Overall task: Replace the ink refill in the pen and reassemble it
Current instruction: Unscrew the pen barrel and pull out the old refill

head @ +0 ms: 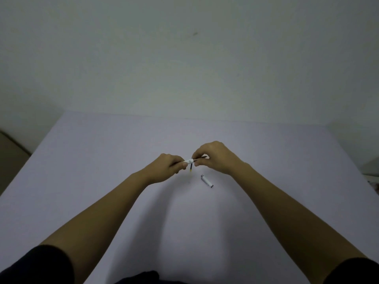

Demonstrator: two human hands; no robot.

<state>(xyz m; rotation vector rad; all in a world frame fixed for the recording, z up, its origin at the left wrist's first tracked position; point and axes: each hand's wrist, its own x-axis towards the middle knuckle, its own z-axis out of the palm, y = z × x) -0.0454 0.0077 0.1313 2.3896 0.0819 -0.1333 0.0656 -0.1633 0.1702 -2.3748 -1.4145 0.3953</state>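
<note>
My left hand [167, 167] pinches a white pen barrel [189, 160] above the table. A thin dark ink refill [201, 158] sticks out of the barrel's right end, and my right hand [215, 157] pinches it between thumb and fingers. A second dark refill with a yellow end [191, 167] hangs down below my left fingertips; who holds it I cannot tell. The pen's other white half, with a metal clip [207, 181], lies loose on the table just below my right hand.
The pale table [102, 160] meets a plain wall at its far edge. A brown piece of furniture [10, 152] stands at the left. Some small items [374, 184] show past the table's right edge.
</note>
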